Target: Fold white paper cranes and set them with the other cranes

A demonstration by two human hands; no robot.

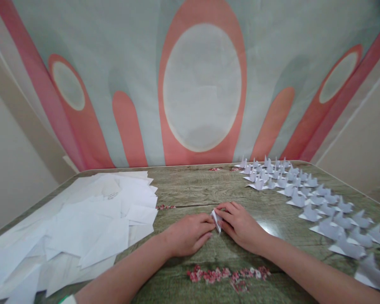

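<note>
A small piece of folded white paper (216,221) lies between my hands near the middle of the table. My left hand (191,232) grips its left side, fingers closed together. From the right, my right hand (237,221) pinches the paper's upper right edge with bent fingers. The paper is narrow and pointed, with folds showing on its face; the fingers cover part of it. To the right stand rows of several folded paper cranes (326,228), and to the left lies a spread of loose white paper sheets (91,223).
The wood-patterned table (183,185) has printed pink flowers (215,274) along its front. Behind it hangs a backdrop (202,84) with red and white shapes. The cranes reach from the far edge down to the near right corner.
</note>
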